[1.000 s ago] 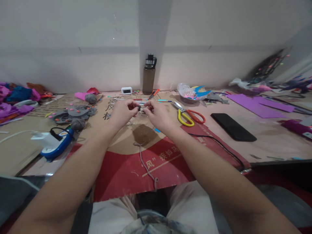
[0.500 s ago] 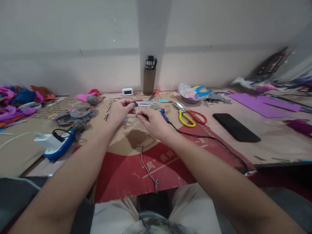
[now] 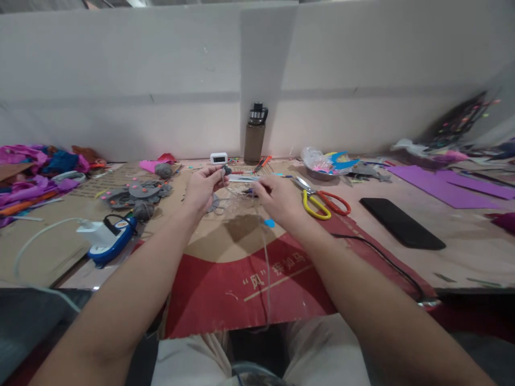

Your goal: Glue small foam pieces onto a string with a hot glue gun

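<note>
My left hand (image 3: 206, 187) pinches a small dark grey piece (image 3: 226, 170), perhaps wound yarn or felt, between thumb and fingertips. To its right, my right hand (image 3: 278, 197) is closed on a thin grey yarn (image 3: 264, 246). From those fingers the yarn hangs down across the cardboard (image 3: 217, 244) to its front edge. A fine strand seems to run between the two hands, though it is blurred. Beneath the right hand lies a small bright blue piece (image 3: 269, 223). A dark blue tool is mostly hidden behind that hand.
Scissors with yellow and red handles (image 3: 322, 202) and a black phone (image 3: 402, 222) lie to the right. A bottle (image 3: 255, 136) stands by the wall. At left are a blue power strip (image 3: 112, 246) and grey felt pieces (image 3: 137, 194). A black cable (image 3: 382, 251) crosses the right side.
My right hand has moved away from the left, drawing the yarn with it. The hanging yarn is straighter. The blue piece under the right hand has come into view, and the camera view has shifted.
</note>
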A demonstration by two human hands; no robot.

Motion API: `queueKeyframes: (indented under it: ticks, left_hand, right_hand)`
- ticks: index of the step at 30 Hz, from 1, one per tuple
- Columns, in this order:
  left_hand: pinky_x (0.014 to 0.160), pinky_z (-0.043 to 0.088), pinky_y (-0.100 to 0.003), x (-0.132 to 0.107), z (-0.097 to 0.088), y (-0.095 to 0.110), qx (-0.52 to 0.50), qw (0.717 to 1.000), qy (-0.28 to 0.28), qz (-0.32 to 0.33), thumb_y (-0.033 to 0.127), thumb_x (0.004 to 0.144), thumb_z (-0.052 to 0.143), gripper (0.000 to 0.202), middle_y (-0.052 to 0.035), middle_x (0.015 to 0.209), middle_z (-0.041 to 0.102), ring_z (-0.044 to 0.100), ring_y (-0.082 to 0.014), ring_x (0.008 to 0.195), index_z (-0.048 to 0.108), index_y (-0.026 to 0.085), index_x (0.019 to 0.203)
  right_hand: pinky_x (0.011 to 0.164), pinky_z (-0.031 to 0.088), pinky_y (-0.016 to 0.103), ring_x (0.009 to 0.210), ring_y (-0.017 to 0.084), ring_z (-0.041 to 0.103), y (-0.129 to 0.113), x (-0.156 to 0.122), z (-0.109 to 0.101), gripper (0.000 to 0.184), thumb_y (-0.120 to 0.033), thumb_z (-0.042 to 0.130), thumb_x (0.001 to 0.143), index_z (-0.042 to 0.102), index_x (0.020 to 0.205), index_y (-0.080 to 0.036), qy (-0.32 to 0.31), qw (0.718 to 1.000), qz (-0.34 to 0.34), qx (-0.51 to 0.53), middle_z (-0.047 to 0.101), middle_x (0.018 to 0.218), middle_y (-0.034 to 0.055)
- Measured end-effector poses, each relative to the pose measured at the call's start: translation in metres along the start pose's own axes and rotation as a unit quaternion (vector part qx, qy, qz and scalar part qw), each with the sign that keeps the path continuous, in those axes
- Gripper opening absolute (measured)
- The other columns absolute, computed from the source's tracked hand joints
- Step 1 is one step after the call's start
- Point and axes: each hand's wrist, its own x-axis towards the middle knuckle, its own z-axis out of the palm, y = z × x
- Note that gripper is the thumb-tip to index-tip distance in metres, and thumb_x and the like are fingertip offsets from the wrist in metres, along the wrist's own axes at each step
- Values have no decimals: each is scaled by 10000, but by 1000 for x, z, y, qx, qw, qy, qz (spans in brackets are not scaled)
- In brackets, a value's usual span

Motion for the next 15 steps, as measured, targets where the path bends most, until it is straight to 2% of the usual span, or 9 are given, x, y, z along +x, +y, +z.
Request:
queueKeyframes:
  ticks: [3, 6, 8, 12, 15]
  left_hand:
    - [651, 511, -230, 0, 0, 2, -10, 1000, 0, 0, 154, 684, 678, 96, -23, 683, 627, 574, -68, 585, 655, 114, 768]
    - [660, 514, -244, -1, 1, 4, -2, 1000, 2, 11, 164, 682, 680, 127, -25, 700, 636, 575, -70, 585, 663, 122, 801]
    - [640, 511, -241, -2, 1, 6, 14, 999, 14, 34, 184, 690, 673, 146, -20, 706, 643, 566, -66, 565, 663, 127, 824]
    - [588, 498, -225, -4, 3, 9, 54, 993, 32, 102, 217, 708, 653, 157, -10, 694, 645, 553, -65, 534, 656, 136, 843]
    - [599, 502, -232, -6, 4, 10, 63, 990, 25, 124, 224, 721, 641, 142, -7, 678, 639, 560, -70, 537, 653, 139, 833]
  right_hand:
    - [742, 412, 356, 867, 249, 574, 26, 7, 5, 316, -398, 462, 844, 628, 872, -131, -41, 984, 105, -135, 630, 896, 154]
    - [774, 426, 384, 936, 296, 580, 40, 8, 12, 387, -407, 500, 812, 610, 978, -76, -119, 958, 155, -210, 612, 1009, 227]
    - [806, 427, 388, 977, 298, 577, 42, 8, 15, 397, -401, 469, 828, 597, 1018, -76, -122, 955, 164, -217, 609, 1042, 226]
    - [841, 423, 388, 1033, 303, 563, 43, 7, 17, 434, -388, 434, 846, 558, 1102, -60, -72, 960, 162, -218, 593, 1097, 235]
    - [773, 449, 345, 947, 278, 603, 49, 7, 20, 397, -343, 531, 783, 587, 1073, -77, -123, 959, 184, -179, 629, 1026, 215]
